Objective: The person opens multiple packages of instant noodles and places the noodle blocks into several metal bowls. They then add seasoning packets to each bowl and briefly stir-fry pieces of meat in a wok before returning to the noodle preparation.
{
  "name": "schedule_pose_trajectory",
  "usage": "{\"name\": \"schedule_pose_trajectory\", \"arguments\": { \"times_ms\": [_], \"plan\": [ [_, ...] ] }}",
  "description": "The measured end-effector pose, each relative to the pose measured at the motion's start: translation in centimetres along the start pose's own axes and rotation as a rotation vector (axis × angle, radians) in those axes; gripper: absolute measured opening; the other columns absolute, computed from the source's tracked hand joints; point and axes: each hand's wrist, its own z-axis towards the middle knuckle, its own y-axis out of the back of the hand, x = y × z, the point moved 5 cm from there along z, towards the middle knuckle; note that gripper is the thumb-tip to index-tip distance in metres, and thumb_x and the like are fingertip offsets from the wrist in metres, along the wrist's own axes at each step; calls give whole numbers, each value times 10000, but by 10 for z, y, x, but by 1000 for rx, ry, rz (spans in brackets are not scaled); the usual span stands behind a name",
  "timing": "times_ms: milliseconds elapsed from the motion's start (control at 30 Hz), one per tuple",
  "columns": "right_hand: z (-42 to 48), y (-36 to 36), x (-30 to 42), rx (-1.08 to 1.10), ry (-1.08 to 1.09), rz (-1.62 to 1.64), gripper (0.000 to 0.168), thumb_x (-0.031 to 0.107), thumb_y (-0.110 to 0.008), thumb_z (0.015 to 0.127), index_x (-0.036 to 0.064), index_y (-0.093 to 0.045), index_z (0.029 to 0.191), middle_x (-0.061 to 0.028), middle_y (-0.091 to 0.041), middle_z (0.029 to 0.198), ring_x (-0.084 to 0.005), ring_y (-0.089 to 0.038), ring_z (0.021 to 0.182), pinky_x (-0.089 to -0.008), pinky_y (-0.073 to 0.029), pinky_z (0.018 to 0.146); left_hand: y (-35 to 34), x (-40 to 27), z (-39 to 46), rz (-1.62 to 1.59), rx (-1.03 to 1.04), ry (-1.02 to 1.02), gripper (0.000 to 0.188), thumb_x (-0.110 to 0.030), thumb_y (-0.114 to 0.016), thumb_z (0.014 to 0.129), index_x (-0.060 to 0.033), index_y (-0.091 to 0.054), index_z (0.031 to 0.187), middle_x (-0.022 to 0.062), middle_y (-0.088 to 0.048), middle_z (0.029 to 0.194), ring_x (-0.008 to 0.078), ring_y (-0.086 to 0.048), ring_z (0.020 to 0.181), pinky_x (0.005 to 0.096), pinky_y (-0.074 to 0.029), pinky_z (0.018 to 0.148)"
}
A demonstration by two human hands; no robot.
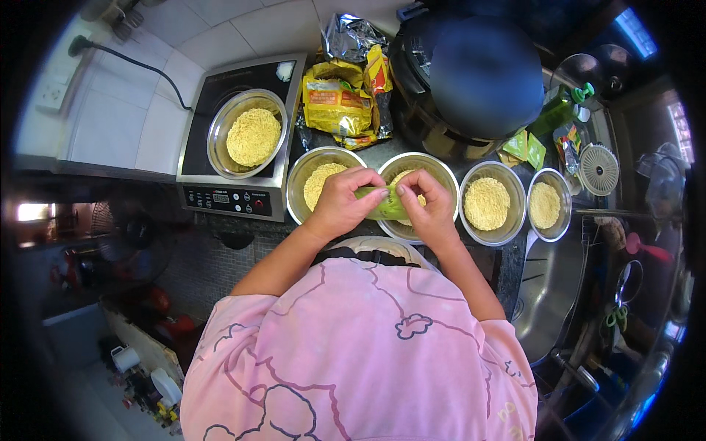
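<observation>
My left hand [345, 201] and my right hand [430, 206] pinch a small green seasoning packet [388, 205] between their thumbs and fingers. It is above a metal bowl [451, 182] with a round cake of dried noodles, partly hidden by my right hand. To the left, beneath my left hand, another metal bowl [294, 182] holds a noodle cake [320, 179]. Two more bowls with noodle cakes [487, 204] [545, 205] stand to the right. A fifth bowl [218, 138] with a noodle cake [253, 138] rests on the induction cooker [193, 160].
Opened yellow noodle wrappers [337, 107] lie behind the bowls. Beside them is a large black cooker [411, 105]. Green packets [535, 151] and a green bottle [554, 113] are at the back right, above a steel sink [546, 292]. A cord [149, 67] runs to the wall.
</observation>
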Motion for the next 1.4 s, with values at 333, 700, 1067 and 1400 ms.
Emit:
{"name": "schedule_pose_trajectory", "arguments": {
  "times_ms": [333, 700, 1067, 1400],
  "plan": [
    [-26, -2, 10, -5, 1, -104, 53, 33, -627, 842, -6, -596, 823, -80, -551, 735, -162, -526, 633, -272, -422, 575, -13, -26, -17, 227, 3, -285, 92, -13, -688, 730, -14, -633, 804, 119, -555, 726, 295, -570, 701, 375, -458, 622],
    [-44, 14, -47, -348, -478, 397, 175, 194, -511, 993, 95, -557, 857, 45, -469, 743, -30, -379, 654, -207, -325, 587, -26, -18, -23, -1, -101, -151, 49, -1, -673, 805, -14, -637, 834, 90, -625, 791, 211, -625, 734, 310, -496, 645],
    [-13, -8, -28, -140, -445, 582, 140, 170, -510, 995, 74, -558, 904, 10, -540, 834, -63, -482, 766, -218, -380, 687, -22, 32, -33, -331, 26, 259, 211, -53, -723, 824, -25, -655, 1022, 18, -650, 870, 61, -594, 807, 227, -497, 726],
    [70, -89, 18, -60, -420, 860, 141, 188, -474, 1014, 103, -496, 904, -40, -578, 804, -76, -404, 521, -218, -329, 488, 89, 34, -62, -431, -427, 234, 111, -36, -655, 888, 41, -674, 965, 67, -675, 860, 124, -660, 722, 246, -573, 639]
  ]
}}
